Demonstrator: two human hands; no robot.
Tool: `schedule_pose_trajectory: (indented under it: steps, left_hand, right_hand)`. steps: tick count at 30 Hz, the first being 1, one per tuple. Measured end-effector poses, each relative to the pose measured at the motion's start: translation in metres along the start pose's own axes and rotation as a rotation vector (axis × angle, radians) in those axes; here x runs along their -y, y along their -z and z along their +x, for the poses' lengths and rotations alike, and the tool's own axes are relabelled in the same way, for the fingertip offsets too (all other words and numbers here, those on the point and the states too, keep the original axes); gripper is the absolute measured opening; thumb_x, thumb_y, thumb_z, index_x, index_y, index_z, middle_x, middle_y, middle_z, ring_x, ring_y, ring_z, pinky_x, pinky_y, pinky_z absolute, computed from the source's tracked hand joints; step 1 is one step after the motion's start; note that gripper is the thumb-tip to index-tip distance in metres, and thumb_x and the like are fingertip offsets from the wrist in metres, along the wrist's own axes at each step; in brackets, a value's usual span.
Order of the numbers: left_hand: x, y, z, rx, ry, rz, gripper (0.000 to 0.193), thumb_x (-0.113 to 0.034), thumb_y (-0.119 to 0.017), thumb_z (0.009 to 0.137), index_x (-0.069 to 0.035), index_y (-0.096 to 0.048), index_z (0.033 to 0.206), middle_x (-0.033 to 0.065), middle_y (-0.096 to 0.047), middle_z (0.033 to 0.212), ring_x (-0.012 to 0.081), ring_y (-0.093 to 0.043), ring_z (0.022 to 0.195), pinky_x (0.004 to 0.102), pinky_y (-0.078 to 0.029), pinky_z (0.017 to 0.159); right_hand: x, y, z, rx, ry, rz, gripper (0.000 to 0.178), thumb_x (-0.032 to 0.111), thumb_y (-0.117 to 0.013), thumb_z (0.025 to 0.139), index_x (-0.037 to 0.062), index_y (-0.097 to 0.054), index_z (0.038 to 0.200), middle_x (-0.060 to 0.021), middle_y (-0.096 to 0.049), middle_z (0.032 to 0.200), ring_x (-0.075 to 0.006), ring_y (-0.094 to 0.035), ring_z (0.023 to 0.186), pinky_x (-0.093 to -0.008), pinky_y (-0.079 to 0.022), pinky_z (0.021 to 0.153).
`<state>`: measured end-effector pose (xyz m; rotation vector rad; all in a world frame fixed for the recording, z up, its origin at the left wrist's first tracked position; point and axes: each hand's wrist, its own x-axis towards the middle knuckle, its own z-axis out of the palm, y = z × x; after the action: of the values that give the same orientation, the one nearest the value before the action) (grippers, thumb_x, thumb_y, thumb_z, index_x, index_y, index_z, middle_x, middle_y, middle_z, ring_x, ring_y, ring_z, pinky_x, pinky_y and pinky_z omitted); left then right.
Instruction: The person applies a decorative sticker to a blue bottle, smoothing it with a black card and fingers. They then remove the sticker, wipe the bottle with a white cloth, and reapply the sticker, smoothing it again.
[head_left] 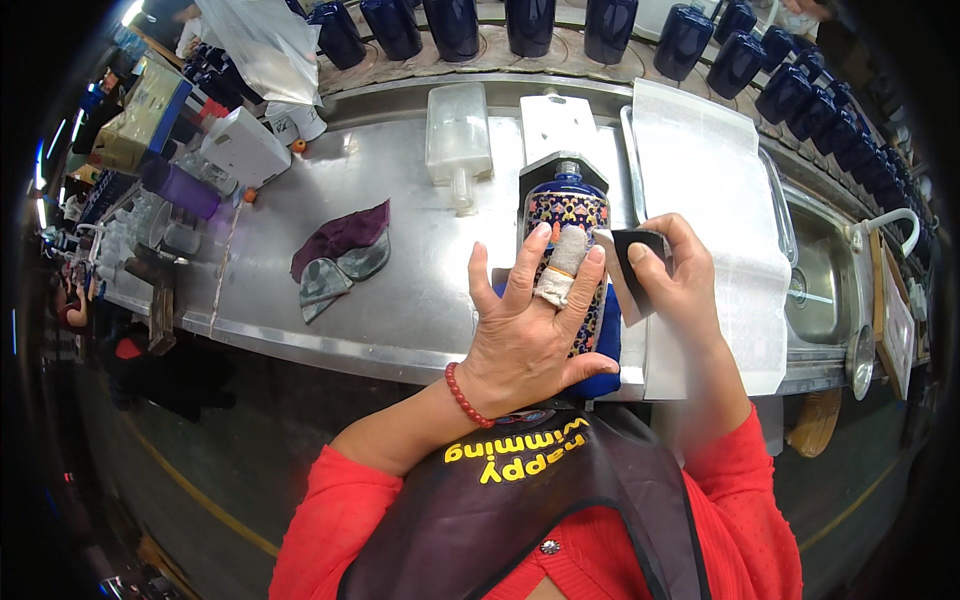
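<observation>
Nearest, a dark apron [500, 530] is worn over red sleeves [325, 520], and a red beaded bracelet [466, 402] is worn at the left wrist. The left hand [530, 335] is laid with its fingers spread wide over a patterned blue bottle [568, 207]; its middle finger is wrapped in pale cloth [570, 255], bound with a thin band. A dark flat piece [632, 285] is pinched between thumb and fingers of the right hand [688, 285], just beside the bottle; whether the glass is touched by its edge cannot be told. The bottle is laid on the metal bench [420, 335], its neck pointed away from the body, with blue cloth [611, 335] seen at its lower right side.

To the left, a purple and grey cloth [345, 243] is left crumpled. To the right, white paper [715, 150] is spread, and a sink [825, 300] is set beyond it. Farther off, a clear bottle-shaped vessel [458, 130] is laid down, and along the far edge plain dark blue bottles [530, 25] are lined up in a curved row.
</observation>
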<state>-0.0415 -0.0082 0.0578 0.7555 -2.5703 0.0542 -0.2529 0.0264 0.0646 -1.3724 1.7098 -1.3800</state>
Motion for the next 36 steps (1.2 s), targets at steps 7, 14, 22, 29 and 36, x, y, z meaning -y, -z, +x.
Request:
schedule_pose_trajectory:
  steps: [7,14,22,29,36]
  left_hand:
    - [0.012,-0.009,-0.043,-0.295,0.109,-0.341,0.089,-0.065,-0.058,0.093,0.003,-0.045,0.148,0.0204,-0.059,0.139,0.0378,-0.039,0.139,0.0623,-0.004,0.118]
    - [0.014,-0.032,-0.066,-0.270,0.238,-0.504,0.088,-0.062,-0.042,0.102,0.011,-0.037,0.150,0.0235,-0.057,0.140,0.0373,-0.042,0.137,0.0578,-0.008,0.120]
    - [0.020,-0.031,-0.072,-0.272,0.274,-0.641,0.092,-0.067,-0.029,0.103,0.012,-0.035,0.151,0.0246,-0.056,0.141,0.0375,-0.044,0.137,0.0570,-0.010,0.120]
    - [0.019,-0.032,-0.075,-0.258,0.209,-0.556,0.087,-0.061,-0.057,0.095,0.006,-0.043,0.149,0.0218,-0.055,0.143,0.0382,-0.042,0.136,0.0573,-0.011,0.120]
    - [0.002,-0.011,-0.046,-0.172,-0.027,-0.117,0.071,-0.044,-0.079,0.078,-0.021,-0.057,0.142,0.0115,-0.050,0.149,0.0349,-0.031,0.141,0.0632,-0.008,0.118]
  right_hand:
    - [0.045,-0.003,0.011,0.336,1.015,-0.640,0.022,0.021,-0.079,0.073,0.0156,-0.070,0.092,-0.0019,-0.052,0.078,-0.0193,-0.056,0.068,-0.0369,-0.039,0.076]
    - [0.067,-0.026,0.067,0.215,0.700,-0.537,0.010,0.013,-0.070,0.080,0.0086,-0.063,0.083,-0.0074,-0.057,0.072,-0.0266,-0.061,0.066,-0.0411,-0.049,0.068]
    - [0.055,-0.018,0.017,0.555,0.650,-0.201,0.013,0.011,-0.076,0.084,0.0098,-0.072,0.097,-0.0054,-0.063,0.082,-0.0246,-0.063,0.077,-0.0390,-0.046,0.076]
    - [0.053,-0.006,-0.027,0.772,0.866,-0.382,0.018,0.013,-0.075,0.078,0.0129,-0.073,0.096,-0.0008,-0.051,0.076,-0.0193,-0.057,0.075,-0.0379,-0.044,0.077]
    - [0.014,0.018,-0.026,0.072,0.233,0.074,0.014,0.007,-0.076,0.089,-0.0011,-0.072,0.100,-0.0027,-0.057,0.080,-0.0088,-0.052,0.066,-0.0250,-0.038,0.055]
